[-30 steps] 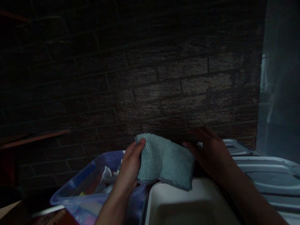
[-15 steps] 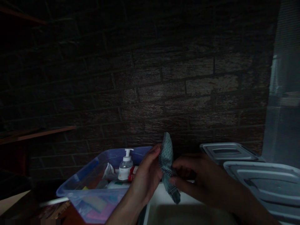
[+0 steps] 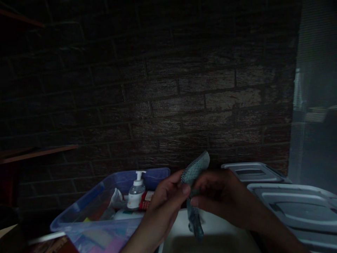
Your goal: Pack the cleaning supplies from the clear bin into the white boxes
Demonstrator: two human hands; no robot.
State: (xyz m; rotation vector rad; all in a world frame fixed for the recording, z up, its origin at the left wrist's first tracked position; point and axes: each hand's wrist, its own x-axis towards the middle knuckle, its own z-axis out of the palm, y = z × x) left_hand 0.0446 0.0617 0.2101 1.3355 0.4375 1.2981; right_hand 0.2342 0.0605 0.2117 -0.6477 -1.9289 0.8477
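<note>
A narrow teal cloth piece with a black-and-white checked edge is held between both hands in front of me. Its upper end leans up to the right, and its darker, crumpled lower end hangs down. My left hand is closed on its left side, thumb pressed on the fabric. From the right, my right hand pinches the cloth around its middle; those fingertips are dark and partly hidden. Below the hands is a white container, its interior partly in shadow.
To the left stands a translucent blue plastic bin holding a pump bottle, a red packet and other items. Grey lids lie at the right. A dark brick wall rises behind, and a shelf juts in from the left.
The cloth's upper end has tilted to the right, away from upright. My left thumb has come across onto the fabric. The view has shifted slightly.
</note>
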